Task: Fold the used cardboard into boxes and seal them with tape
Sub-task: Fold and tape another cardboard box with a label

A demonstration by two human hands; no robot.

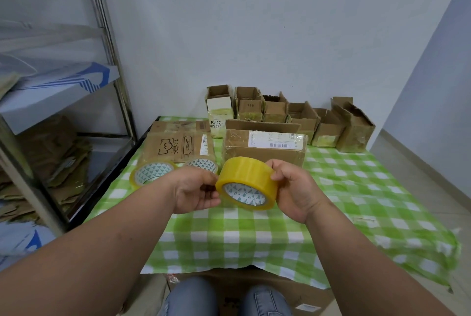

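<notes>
Tape roll (246, 183), yellow with a white patterned core, is held above the green checked tablecloth (344, 201) between both hands: the left hand (196, 192) pinches its left edge with curled fingers and thumb, while the right hand (297, 188) grips its right side, thumb on top and fingers wrapped underneath. Just behind the tape roll lies a taped box (265, 147) with a white shipping label on its top. To the left of that box lies flattened cardboard (178, 146) with printed markings, and two more rolls (153, 173) sit at its near edge, one behind the left hand. Behind the taped box, against the wall, stands a row of open boxes (300, 117) with their flaps up. Far left of the tape roll is a metal shelf (112, 66) stacked with used cardboard.
</notes>
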